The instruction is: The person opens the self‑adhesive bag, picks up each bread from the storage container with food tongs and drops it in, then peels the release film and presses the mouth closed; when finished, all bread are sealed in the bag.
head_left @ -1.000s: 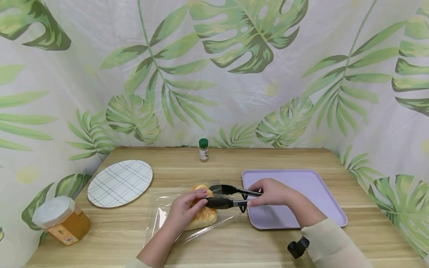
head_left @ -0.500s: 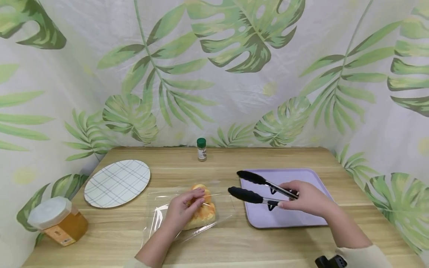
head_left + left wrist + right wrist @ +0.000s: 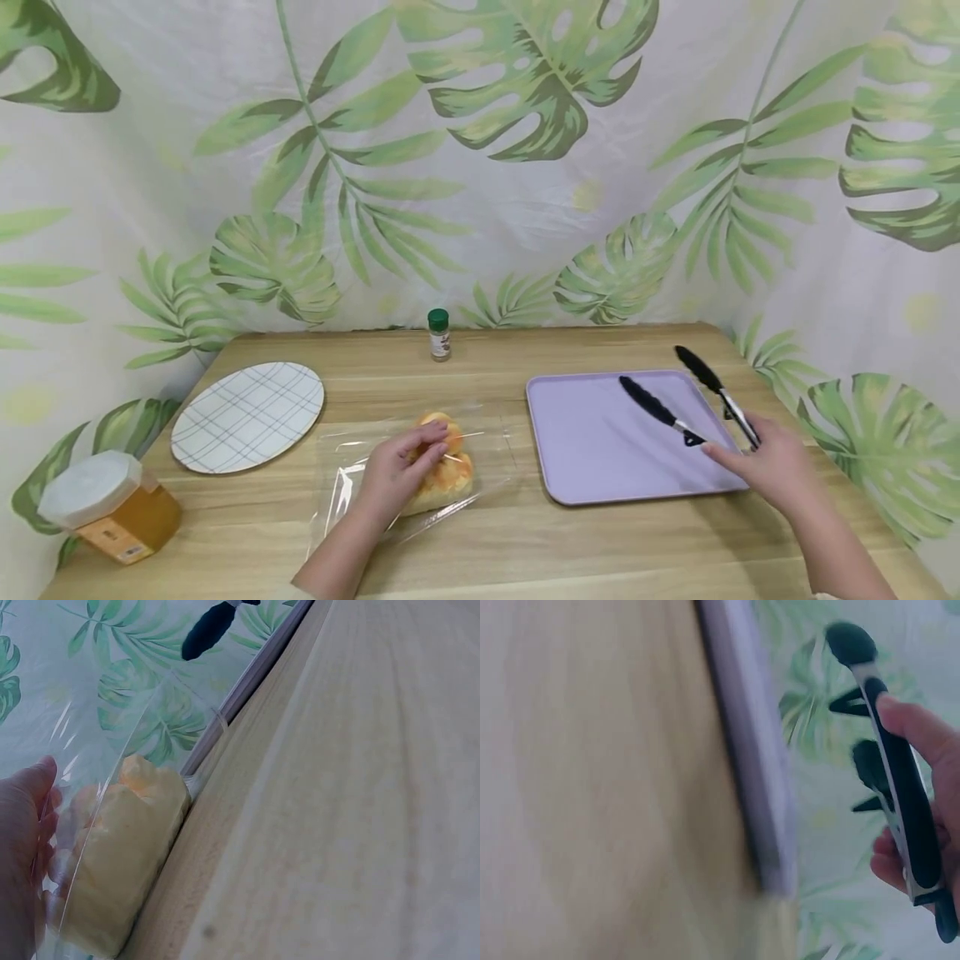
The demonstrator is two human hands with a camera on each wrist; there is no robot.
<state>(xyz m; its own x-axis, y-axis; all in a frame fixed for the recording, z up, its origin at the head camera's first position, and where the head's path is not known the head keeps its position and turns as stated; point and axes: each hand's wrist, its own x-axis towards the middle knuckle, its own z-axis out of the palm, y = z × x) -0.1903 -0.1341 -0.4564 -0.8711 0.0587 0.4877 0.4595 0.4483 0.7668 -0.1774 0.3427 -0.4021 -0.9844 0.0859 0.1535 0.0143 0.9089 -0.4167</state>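
Note:
My left hand (image 3: 393, 477) pinches the upper layer of a clear plastic bag (image 3: 347, 454) between thumb and fingers. Inside the bag, flat on the table, lies a golden bread roll (image 3: 452, 473), partly covered by the fingers; its pale side shows in the left wrist view. At the right my right hand (image 3: 783, 471) grips metal tongs (image 3: 647, 400) with black tips. Their two arms are spread apart, with nothing between the tips, above the right part of a lilac tray (image 3: 592, 442). In the right wrist view the thumb presses along one black-gripped arm.
On the left stand a white checked plate (image 3: 247, 417) and a honey jar (image 3: 127, 517) with a white lid. A small green-capped spice bottle (image 3: 439, 335) is at the back of the wooden table (image 3: 525, 550). Behind hangs a leaf-patterned cloth (image 3: 480, 208).
The tongs have left the bag and bread, moving right across the tray with my right hand, and their tips have spread wider. My left hand stays at the bag.

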